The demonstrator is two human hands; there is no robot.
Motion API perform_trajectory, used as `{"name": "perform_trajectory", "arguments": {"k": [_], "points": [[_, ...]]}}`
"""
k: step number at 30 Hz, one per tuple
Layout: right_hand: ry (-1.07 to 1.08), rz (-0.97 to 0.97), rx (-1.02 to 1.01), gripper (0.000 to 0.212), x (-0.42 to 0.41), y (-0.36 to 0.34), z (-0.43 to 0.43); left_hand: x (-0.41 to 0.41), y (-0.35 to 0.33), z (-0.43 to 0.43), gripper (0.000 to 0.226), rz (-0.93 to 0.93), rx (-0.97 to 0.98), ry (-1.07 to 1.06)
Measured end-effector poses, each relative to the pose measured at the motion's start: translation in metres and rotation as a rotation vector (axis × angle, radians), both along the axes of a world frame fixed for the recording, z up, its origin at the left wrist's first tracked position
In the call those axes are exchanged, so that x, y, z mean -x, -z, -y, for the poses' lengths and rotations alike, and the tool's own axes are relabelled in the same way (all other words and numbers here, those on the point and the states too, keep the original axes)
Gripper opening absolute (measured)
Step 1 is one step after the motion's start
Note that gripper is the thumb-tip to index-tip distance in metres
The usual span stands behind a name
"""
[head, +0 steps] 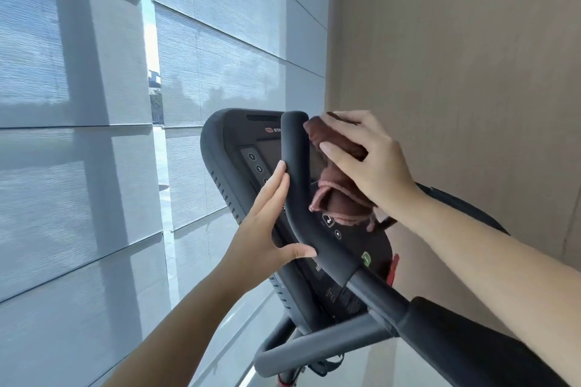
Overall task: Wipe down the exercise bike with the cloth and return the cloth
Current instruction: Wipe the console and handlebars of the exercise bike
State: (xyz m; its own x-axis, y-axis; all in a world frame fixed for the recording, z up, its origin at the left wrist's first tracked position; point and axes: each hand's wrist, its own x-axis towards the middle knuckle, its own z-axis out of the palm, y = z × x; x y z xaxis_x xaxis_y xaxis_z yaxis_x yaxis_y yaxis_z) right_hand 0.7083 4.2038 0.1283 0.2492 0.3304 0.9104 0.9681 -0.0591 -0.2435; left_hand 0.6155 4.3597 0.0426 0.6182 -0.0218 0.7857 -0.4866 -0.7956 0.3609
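Note:
The exercise bike's black console [232, 148] fills the middle of the view, tilted, with a curved black handlebar [297, 166] rising in front of it. My right hand [367, 163] is shut on a brown cloth [338, 198], pressing it against the console screen just right of the handlebar's upper end. Part of the cloth hangs loose below my palm. My left hand [267, 223] rests flat along the handlebar's left side, fingers straight and thumb under the bar, holding nothing.
Grey window blinds [78, 135] cover the left half of the view, with a bright gap between them. A beige wall [456, 56] stands close on the right. Lower handlebar tubes [330, 345] and the bike frame extend toward the bottom right.

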Motion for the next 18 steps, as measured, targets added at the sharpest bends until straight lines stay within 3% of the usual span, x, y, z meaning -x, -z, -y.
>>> {"name": "perform_trajectory", "arguments": {"k": [2,5,9,12,15,18], "points": [[-0.025,-0.060,-0.091,0.039,0.001,-0.006,-0.024,0.001,0.003,0.002,0.095,-0.062,0.199,0.094],[-0.061,-0.150,0.040,0.044,0.005,0.004,-0.026,0.002,0.005,0.004,0.076,-0.160,0.599,0.354],[-0.101,-0.211,0.633,0.042,0.015,0.025,0.025,-0.002,0.003,0.003,0.058,-0.159,0.802,0.612],[-0.077,-0.228,0.853,0.040,0.027,0.029,0.060,-0.005,0.003,0.003,0.054,-0.130,0.872,0.618],[-0.041,-0.140,0.833,0.038,0.031,0.028,0.065,-0.009,0.004,0.001,0.056,-0.120,0.927,0.604],[-0.007,-0.070,0.494,0.037,0.023,0.019,0.042,-0.011,0.003,-0.002,0.055,-0.131,0.962,0.623]]}}
